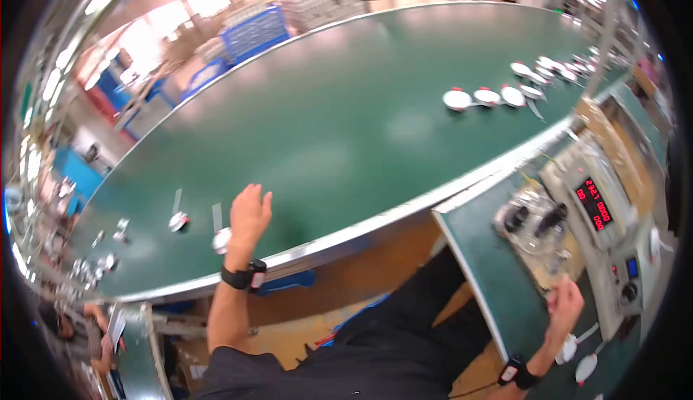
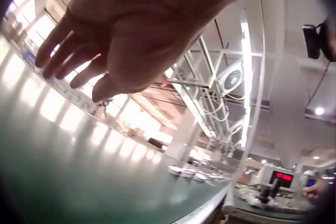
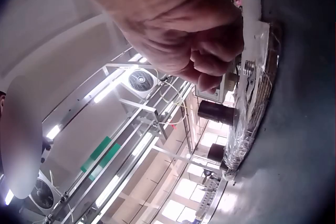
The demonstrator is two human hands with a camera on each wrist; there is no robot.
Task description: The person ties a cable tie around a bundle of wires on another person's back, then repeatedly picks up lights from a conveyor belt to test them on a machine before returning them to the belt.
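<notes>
My left hand (image 1: 249, 216) is held over the green tabletop (image 1: 325, 155), its fingers loosely extended and holding nothing. Close beside it in the head view lies a round white piece (image 1: 221, 239) with a pale strip, partly covered by the hand. Farther left is a similar piece (image 1: 178, 220) with a red edge. At the side bench, my right hand (image 1: 565, 305) hovers by the near edge of a plastic-wrapped fixture (image 1: 538, 230) bearing two dark posts. Its fingers hang curled toward the palm in the right wrist view, with no object visible in them.
A meter with red digits (image 1: 595, 204) stands behind the fixture, next to a control box (image 1: 628, 281) with a knob. Several white round pieces (image 1: 487, 97) lie at the table's far right. Two white pieces (image 1: 586, 367) are near the right wrist. A metal rail (image 1: 346, 235) edges the table.
</notes>
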